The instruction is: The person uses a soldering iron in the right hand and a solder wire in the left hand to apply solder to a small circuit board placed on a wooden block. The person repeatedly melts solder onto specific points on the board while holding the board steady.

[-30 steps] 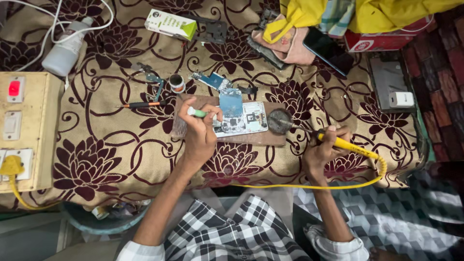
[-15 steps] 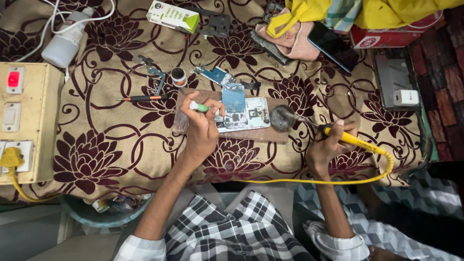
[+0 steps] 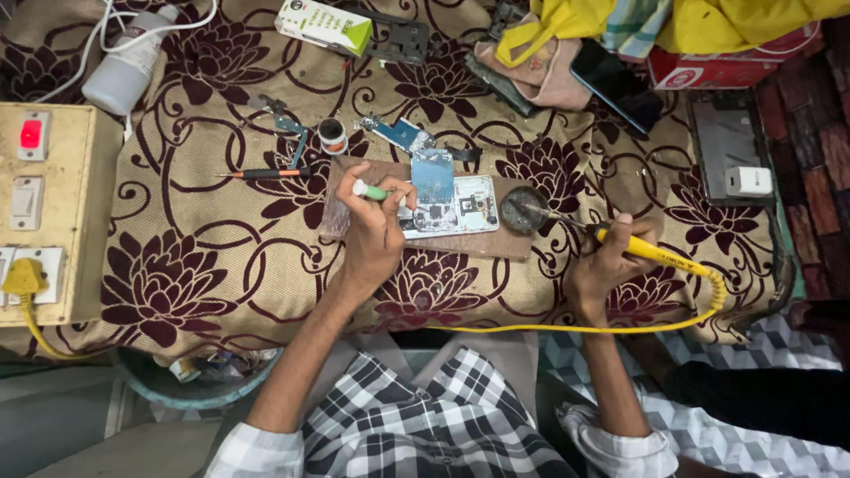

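An opened phone (image 3: 450,206) with its circuit board exposed lies on a brown board (image 3: 482,243) on the flowered cloth. My left hand (image 3: 376,232) grips a green-and-white tool (image 3: 370,189) just left of the phone, the fingers resting at its edge. My right hand (image 3: 606,264) holds a yellow soldering iron (image 3: 651,254) whose metal tip reaches into a small round tin (image 3: 523,210) to the right of the phone. The iron's yellow cord (image 3: 567,328) loops along the table's front edge.
A beige switch box (image 3: 49,212) with a yellow plug stands at the left. An orange screwdriver (image 3: 263,173), tweezers, a small jar (image 3: 333,135) and a blue phone part (image 3: 400,134) lie behind the phone. A white bottle, a green-white box, dark phones and a white charger sit farther back.
My right hand has moved the soldering iron's tip left into the round tin. My left hand stays at the phone with its tool.
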